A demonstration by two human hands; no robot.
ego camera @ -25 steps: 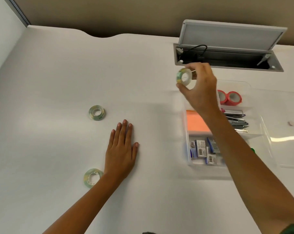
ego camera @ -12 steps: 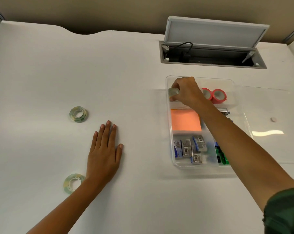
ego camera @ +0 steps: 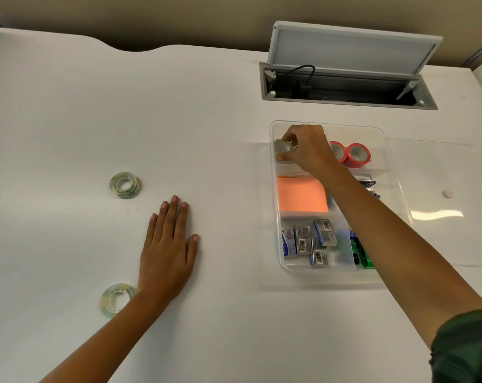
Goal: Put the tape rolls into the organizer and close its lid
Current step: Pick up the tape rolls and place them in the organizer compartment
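Observation:
A clear plastic organizer [ego camera: 273,194] stands on the white desk at the right, its clear lid [ego camera: 441,161] folded open to the right. My right hand [ego camera: 309,150] is inside the far-left compartment, fingers pinched on a clear tape roll [ego camera: 282,147] held on edge. Two pink tape rolls [ego camera: 353,154] stand in the same far compartment. Two more clear tape rolls lie flat on the desk at the left, one farther [ego camera: 124,185] and one nearer [ego camera: 115,299]. My left hand [ego camera: 168,250] rests flat on the desk between them, fingers spread, holding nothing.
The organizer also holds orange sticky notes [ego camera: 302,195], several staple boxes [ego camera: 309,241], a stapler and a green item. Behind it an open cable hatch [ego camera: 347,92] with a raised grey flap is set into the desk. The desk's far edge curves at the top left.
My right hand carried the clear tape roll from above the organizer's far-left corner down into its far-left compartment. My left hand stayed flat on the desk.

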